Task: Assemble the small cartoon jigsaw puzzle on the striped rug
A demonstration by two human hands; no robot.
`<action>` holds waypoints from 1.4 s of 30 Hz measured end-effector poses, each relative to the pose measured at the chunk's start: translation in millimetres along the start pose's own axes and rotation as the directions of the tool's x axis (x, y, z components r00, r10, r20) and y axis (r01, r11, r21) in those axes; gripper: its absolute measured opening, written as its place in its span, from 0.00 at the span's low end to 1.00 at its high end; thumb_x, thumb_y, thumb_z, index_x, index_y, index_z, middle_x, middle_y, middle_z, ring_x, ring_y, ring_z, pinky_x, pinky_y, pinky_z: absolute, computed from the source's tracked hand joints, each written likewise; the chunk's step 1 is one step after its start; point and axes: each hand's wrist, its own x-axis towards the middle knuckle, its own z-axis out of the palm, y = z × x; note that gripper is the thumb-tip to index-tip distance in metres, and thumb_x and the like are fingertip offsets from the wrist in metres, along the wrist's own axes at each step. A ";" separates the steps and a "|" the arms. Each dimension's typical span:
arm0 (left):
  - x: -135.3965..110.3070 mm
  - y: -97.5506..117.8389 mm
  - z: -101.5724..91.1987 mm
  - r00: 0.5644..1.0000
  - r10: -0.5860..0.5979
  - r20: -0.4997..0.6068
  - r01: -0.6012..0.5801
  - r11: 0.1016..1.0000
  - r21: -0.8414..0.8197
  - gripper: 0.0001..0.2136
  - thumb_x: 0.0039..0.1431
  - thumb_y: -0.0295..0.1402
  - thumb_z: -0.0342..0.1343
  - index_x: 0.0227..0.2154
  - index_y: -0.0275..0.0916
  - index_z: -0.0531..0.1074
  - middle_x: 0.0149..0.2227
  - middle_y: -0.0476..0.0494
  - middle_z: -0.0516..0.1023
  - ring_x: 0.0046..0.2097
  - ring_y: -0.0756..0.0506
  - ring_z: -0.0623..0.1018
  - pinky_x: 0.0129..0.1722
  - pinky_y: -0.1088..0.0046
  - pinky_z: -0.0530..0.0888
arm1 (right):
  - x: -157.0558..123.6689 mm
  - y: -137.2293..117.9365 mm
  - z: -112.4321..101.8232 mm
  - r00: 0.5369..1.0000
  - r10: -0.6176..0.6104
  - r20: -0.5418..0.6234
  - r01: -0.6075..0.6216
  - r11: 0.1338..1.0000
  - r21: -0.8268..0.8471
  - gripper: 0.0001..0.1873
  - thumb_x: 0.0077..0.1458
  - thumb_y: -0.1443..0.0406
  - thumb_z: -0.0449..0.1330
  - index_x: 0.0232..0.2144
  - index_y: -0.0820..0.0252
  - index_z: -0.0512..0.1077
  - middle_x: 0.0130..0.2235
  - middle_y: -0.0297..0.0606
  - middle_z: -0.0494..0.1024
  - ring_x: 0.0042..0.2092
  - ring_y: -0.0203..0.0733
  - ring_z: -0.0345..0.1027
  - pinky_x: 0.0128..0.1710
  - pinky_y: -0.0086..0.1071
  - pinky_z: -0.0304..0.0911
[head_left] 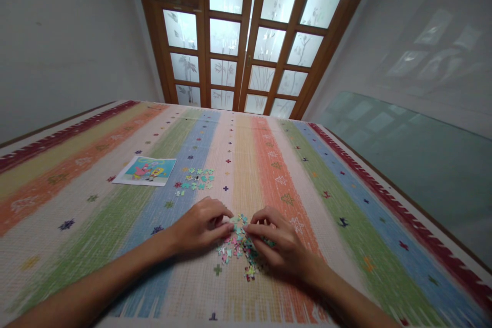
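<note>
A small heap of jigsaw pieces (pixel 238 246), in teal, pink and yellow, lies on the striped cloth between my hands. My left hand (pixel 202 223) reaches it from the left, thumb and forefinger curled together at a pale teal piece on the heap's upper edge. From the other side comes my right hand (pixel 277 240), its fingertips pinched at the same spot and its palm covering part of the heap. What sits between the fingertips is small and partly hidden. Farther off, sorted jigsaw pieces (pixel 198 178) lie spread out beside a picture card (pixel 148 170) with a pink and a yellow cartoon figure.
The striped, patterned tablecloth (pixel 338 266) covers the wide table. Wooden doors (pixel 246 36) with frosted panes stand beyond its far edge. Pale walls flank both sides, and a greenish glass panel (pixel 415 148) leans along the right.
</note>
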 end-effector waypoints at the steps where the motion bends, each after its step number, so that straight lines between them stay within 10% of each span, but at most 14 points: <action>1: 1.2 -3.7 -5.3 1.000 -0.004 -0.003 0.004 1.000 0.027 0.10 0.71 0.39 0.54 0.40 0.40 0.76 0.29 0.46 0.76 0.34 0.46 0.73 0.37 0.65 0.69 | 0.7 -0.2 -0.7 1.000 0.012 -0.010 -0.013 1.000 -0.006 0.12 0.65 0.70 0.59 0.47 0.53 0.78 0.37 0.40 0.76 0.37 0.41 0.69 0.34 0.35 0.67; 15: -5.2 -73.9 -94.2 0.994 -0.095 0.062 0.056 0.884 0.465 0.11 0.65 0.38 0.50 0.35 0.39 0.75 0.33 0.43 0.77 0.37 0.42 0.74 0.41 0.64 0.66 | -1.9 42.6 -17.1 0.972 0.207 -0.114 -0.225 0.956 -0.187 0.08 0.63 0.67 0.58 0.37 0.57 0.78 0.37 0.41 0.76 0.39 0.45 0.71 0.39 0.40 0.67; 24: -8.1 -76.4 -98.7 0.987 -0.132 0.096 0.068 0.869 0.490 0.11 0.63 0.38 0.52 0.33 0.39 0.76 0.33 0.43 0.75 0.35 0.42 0.72 0.39 0.65 0.65 | -0.2 58.9 -35.8 0.873 0.484 -0.051 -0.484 0.851 -0.203 0.08 0.57 0.69 0.58 0.30 0.58 0.77 0.36 0.42 0.75 0.40 0.47 0.70 0.42 0.41 0.65; 42: -7.2 -73.1 -93.8 0.993 -0.027 0.119 -0.046 0.819 0.571 0.10 0.64 0.34 0.51 0.33 0.39 0.76 0.32 0.42 0.74 0.36 0.41 0.73 0.41 0.63 0.66 | -0.9 59.4 -44.9 0.811 0.542 0.221 -0.526 0.840 -0.132 0.02 0.51 0.69 0.64 0.30 0.59 0.77 0.31 0.38 0.76 0.32 0.41 0.68 0.32 0.35 0.62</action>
